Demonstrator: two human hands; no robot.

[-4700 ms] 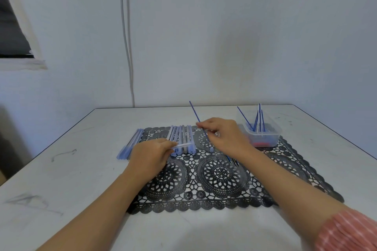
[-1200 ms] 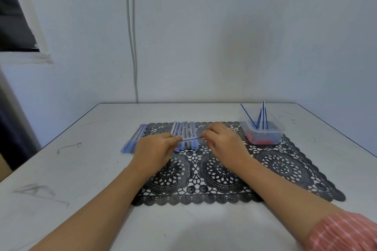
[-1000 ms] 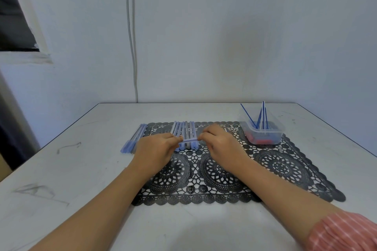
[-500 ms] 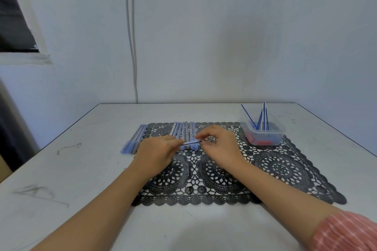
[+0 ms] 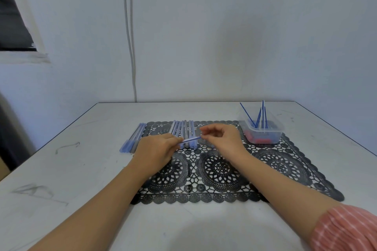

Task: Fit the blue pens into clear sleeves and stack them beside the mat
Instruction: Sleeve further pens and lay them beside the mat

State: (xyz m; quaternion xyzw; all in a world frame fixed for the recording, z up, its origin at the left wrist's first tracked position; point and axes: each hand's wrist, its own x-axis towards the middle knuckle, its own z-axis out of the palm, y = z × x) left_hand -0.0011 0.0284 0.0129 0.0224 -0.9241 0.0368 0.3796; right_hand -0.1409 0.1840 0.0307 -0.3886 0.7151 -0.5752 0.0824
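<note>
Centre frame: my left hand [image 5: 157, 149] and right hand [image 5: 222, 140] meet over the black lace mat [image 5: 285, 165], sharing one clear sleeve [image 5: 186, 140] with a blue pen [image 5: 193, 139] inside it. The left hand's fingers are curled round the sleeve's left end. The right hand pinches the other end between thumb and forefinger, its other fingers loosely bent and holding nothing else. The piece hangs just above the mat, crossing the near ends of a row of sleeves [image 5: 183, 130] that lies on the mat's upper-left part.

By my reading the job is partly done. A stack of finished pens [image 5: 133, 138] lies on the white surface [image 5: 81, 169] just beside the mat's left edge, where the task wants them. The one in my hands is not yet on that stack. A few loose blue pens [image 5: 247, 114] stand tilted in the clear tub [image 5: 275, 134] at the mat's upper-right corner, so I judge several rounds are left.

How far the pen has gone into the sleeve I cannot tell, as my fingers cover both ends. Whether the row on the mat is empty or already filled is hard to make out, and so is the count in the stack. Red items lie in the bottom of the tub, too blurred through its wall to name. My pink-striped cuff [image 5: 346, 228] is cut off at the lower-right corner.
</note>
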